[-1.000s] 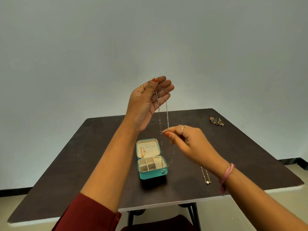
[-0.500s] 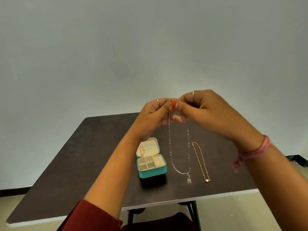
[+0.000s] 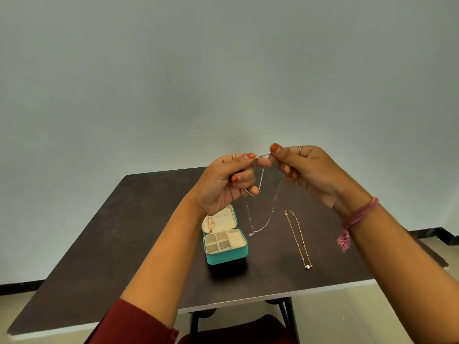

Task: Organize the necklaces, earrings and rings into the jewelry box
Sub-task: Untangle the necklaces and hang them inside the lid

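Note:
A thin silver necklace [image 3: 269,214] hangs in a loop above the table, its small pendant dangling just right of the box. My left hand [image 3: 227,183] and my right hand [image 3: 308,170] are raised side by side, and each pinches one end of the chain at the clasp. Below them the teal jewelry box [image 3: 224,255] stands open on the dark table [image 3: 111,232]. Its base has cream compartments, and a rose-gold piece [image 3: 211,224] hangs inside the lid. A gold necklace [image 3: 298,240] with a pearl lies stretched out on the table to the right of the box.
The table's near edge runs below the box, with black legs beneath it. A grey wall stands behind the table. My right wrist carries a pink thread band [image 3: 357,217].
My hands have drawn slightly apart at the clasp. The silver necklace's pendant has swung left and up, closer to the box.

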`<state>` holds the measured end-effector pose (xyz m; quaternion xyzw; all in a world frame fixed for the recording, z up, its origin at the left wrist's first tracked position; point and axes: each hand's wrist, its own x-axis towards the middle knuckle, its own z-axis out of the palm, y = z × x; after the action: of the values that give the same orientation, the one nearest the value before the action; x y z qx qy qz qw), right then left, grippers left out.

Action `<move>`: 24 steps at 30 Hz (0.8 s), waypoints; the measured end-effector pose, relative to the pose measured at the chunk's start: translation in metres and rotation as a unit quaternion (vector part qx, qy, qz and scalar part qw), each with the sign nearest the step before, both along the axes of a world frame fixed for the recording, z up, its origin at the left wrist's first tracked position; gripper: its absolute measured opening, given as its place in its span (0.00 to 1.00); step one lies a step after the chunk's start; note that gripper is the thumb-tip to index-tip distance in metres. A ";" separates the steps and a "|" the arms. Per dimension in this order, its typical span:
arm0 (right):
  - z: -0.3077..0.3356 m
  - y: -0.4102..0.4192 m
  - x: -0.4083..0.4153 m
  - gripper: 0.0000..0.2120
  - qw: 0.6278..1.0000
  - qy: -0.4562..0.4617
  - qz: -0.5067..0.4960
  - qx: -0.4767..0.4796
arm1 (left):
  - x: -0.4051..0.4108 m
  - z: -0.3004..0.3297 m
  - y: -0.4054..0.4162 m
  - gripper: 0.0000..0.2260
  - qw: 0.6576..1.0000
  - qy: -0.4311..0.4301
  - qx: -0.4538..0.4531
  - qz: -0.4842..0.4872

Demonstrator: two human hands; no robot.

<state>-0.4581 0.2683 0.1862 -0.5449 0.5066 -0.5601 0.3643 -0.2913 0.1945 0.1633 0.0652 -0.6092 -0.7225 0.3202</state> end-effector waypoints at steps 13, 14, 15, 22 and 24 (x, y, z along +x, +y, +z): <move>-0.064 0.019 0.024 0.10 0.982 0.151 0.005 -0.116 | 0.003 0.022 0.001 0.12 0.974 0.129 0.057 0.177; -0.064 0.021 0.026 0.10 0.976 0.184 0.003 -0.117 | 0.002 0.022 0.003 0.12 0.973 0.126 0.046 0.190; -0.063 0.024 0.028 0.09 0.969 0.219 -0.001 -0.117 | 0.001 0.022 0.004 0.12 0.972 0.127 0.039 0.196; -0.035 0.036 0.039 0.08 0.924 0.367 -0.011 -0.109 | -0.007 0.014 0.006 0.12 0.965 0.023 -0.075 0.248; -0.023 0.038 0.039 0.06 0.929 0.355 -0.002 -0.105 | -0.009 0.010 0.006 0.13 0.962 -0.020 -0.109 0.248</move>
<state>-0.4191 0.3065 0.1630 -0.7421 0.5422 -0.3812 0.1005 -0.3001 0.2006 0.1738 0.1937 -0.6551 -0.5482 0.4824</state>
